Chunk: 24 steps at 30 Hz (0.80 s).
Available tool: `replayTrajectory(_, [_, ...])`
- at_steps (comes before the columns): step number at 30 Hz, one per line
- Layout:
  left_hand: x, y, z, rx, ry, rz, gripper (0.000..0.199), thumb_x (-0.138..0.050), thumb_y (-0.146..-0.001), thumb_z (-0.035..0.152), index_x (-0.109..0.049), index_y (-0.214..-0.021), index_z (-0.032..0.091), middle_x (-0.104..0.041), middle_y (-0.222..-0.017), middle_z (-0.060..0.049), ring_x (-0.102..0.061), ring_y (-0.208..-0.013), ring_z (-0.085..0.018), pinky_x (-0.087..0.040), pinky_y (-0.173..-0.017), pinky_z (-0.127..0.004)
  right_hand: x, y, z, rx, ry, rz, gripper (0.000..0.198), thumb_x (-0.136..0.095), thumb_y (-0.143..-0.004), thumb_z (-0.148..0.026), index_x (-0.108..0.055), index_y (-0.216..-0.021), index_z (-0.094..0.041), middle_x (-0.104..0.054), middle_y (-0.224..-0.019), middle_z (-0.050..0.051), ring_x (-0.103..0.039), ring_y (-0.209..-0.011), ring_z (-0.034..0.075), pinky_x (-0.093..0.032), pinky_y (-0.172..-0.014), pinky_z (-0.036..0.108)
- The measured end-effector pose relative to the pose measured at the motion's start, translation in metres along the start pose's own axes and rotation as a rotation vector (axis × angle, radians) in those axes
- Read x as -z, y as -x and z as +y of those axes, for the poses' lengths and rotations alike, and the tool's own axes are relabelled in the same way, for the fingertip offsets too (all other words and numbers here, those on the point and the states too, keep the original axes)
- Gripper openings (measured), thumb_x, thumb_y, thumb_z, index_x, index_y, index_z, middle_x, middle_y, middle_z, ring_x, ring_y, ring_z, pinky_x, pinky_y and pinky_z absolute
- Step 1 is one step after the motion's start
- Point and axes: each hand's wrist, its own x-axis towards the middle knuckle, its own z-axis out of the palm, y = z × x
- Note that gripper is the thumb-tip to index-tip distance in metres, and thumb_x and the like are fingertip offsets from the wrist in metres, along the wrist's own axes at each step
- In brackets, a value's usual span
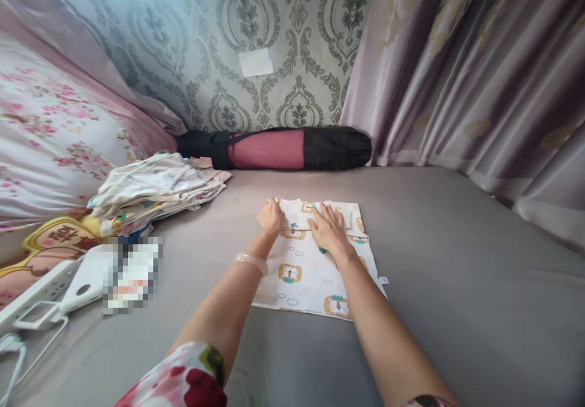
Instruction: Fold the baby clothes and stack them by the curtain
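Handling a white lion-print cloth [301, 273] on a gray bedsheet [457, 261], directly in front of the body, to the right of a pile of folded clothes [155, 181] and short of a pink-and-black cylindrical bag [274, 149] at the wall. Lying nearly flat, with a panel at the far end doubled back over the rest and a small side label [384, 280] sticking out at the right edge. Pressing on the doubled panel with the right hand [329, 227], palm down, spreading the fingers apart and gripping nothing. Curling the fingers of the left hand [271, 215] together at the panel's left end, apparently clamping the fabric edge; not revealing, with fingertips hidden, how much cloth is being pinched.

Looking light, thin and limp, probably cotton; likely to be creasing and sagging freely rather than holding any shape. Not appearing fragile, nor seeming especially slippery against skin or sheet. Calling for a hold at both ends of the folded edge, between thumb and fingers, catching all layers together. Risking a slide between layers if taken by the upper one alone. Favoring a flat palm over the middle, where pinching would be bunching the print.
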Motion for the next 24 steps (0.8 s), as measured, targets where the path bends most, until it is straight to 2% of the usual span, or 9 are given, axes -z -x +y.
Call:
replayTrajectory(3, [-0.002,0.005,-0.004,-0.062,-0.058,-0.01,0.028,-0.034,-0.093,0.016,-0.051,-0.116,0.018,-0.061,-0.117,-0.016,-0.064,-0.101,-0.025,-0.048,-0.079,-0.033,-0.003,0.002,-0.003,0.006,0.029,0.0,0.051,-0.03,-0.099,-0.037,-0.038,-0.147,-0.021,-0.025,-0.158,0.011,-0.017,-0.145,0.028,-0.006,-0.115,0.052])
replayTrajectory(6, [-0.005,0.006,-0.011,-0.121,-0.114,0.027,0.027,-0.032,-0.096,0.023,-0.053,-0.112,0.017,-0.062,-0.113,-0.015,-0.062,-0.103,-0.027,-0.047,-0.083,-0.035,-0.006,0.003,-0.004,-0.002,0.042,0.01,0.052,-0.029,-0.099,-0.036,-0.037,-0.148,-0.021,-0.026,-0.157,0.012,-0.016,-0.145,0.028,-0.005,-0.115,0.052])
replayTrajectory(11, [-0.013,-0.001,-0.019,-0.041,-0.153,0.193,0.037,-0.033,-0.096,0.037,-0.057,-0.107,0.011,-0.06,-0.115,-0.02,-0.054,-0.112,-0.033,-0.041,-0.091,-0.041,-0.007,0.001,-0.003,-0.03,0.051,0.013,0.051,-0.028,-0.099,-0.037,-0.039,-0.147,-0.022,-0.024,-0.158,0.012,-0.016,-0.146,0.028,-0.006,-0.115,0.05])
replayTrajectory(14, [-0.014,-0.009,-0.021,0.007,-0.136,0.176,0.041,-0.034,-0.095,0.041,-0.057,-0.11,0.01,-0.06,-0.118,-0.021,-0.053,-0.114,-0.033,-0.04,-0.093,-0.042,-0.007,0.0,-0.002,-0.045,0.054,0.002,0.051,-0.027,-0.099,-0.038,-0.04,-0.147,-0.024,-0.025,-0.158,0.01,-0.017,-0.146,0.027,-0.006,-0.116,0.049])
replayTrajectory(19, [-0.001,-0.021,-0.024,-0.02,-0.13,0.05,0.044,-0.034,-0.095,0.042,-0.058,-0.112,0.009,-0.063,-0.116,-0.02,-0.056,-0.113,-0.031,-0.04,-0.094,-0.039,-0.006,0.001,-0.003,-0.048,0.032,-0.002,0.051,-0.027,-0.099,-0.037,-0.039,-0.147,-0.023,-0.025,-0.158,0.011,-0.017,-0.146,0.028,-0.006,-0.116,0.051])
replayTrajectory(21, [0.003,-0.018,-0.02,-0.021,-0.142,0.084,0.042,-0.034,-0.096,0.039,-0.058,-0.111,0.009,-0.061,-0.117,-0.021,-0.056,-0.113,-0.031,-0.04,-0.094,-0.039,-0.005,0.0,-0.004,-0.051,0.016,0.009,0.051,-0.027,-0.099,-0.035,-0.039,-0.147,-0.021,-0.025,-0.157,0.013,-0.016,-0.146,0.028,-0.006,-0.115,0.052])
replayTrajectory(23, [0.003,-0.009,-0.013,-0.107,-0.152,0.175,0.038,-0.032,-0.096,0.036,-0.058,-0.111,0.012,-0.06,-0.119,-0.02,-0.054,-0.114,-0.031,-0.04,-0.094,-0.04,-0.005,0.0,-0.005,-0.041,0.01,0.033,0.052,-0.027,-0.099,-0.034,-0.038,-0.147,-0.017,-0.025,-0.157,0.014,-0.016,-0.146,0.028,-0.005,-0.115,0.053])
replayTrajectory(24, [0.001,-0.003,-0.008,-0.201,-0.15,0.209,0.036,-0.032,-0.097,0.034,-0.057,-0.112,0.014,-0.06,-0.12,-0.018,-0.053,-0.115,-0.03,-0.04,-0.094,-0.04,-0.005,0.0,-0.006,-0.024,0.011,0.046,0.052,-0.027,-0.099,-0.033,-0.038,-0.147,-0.016,-0.025,-0.157,0.015,-0.016,-0.146,0.028,-0.004,-0.115,0.053])
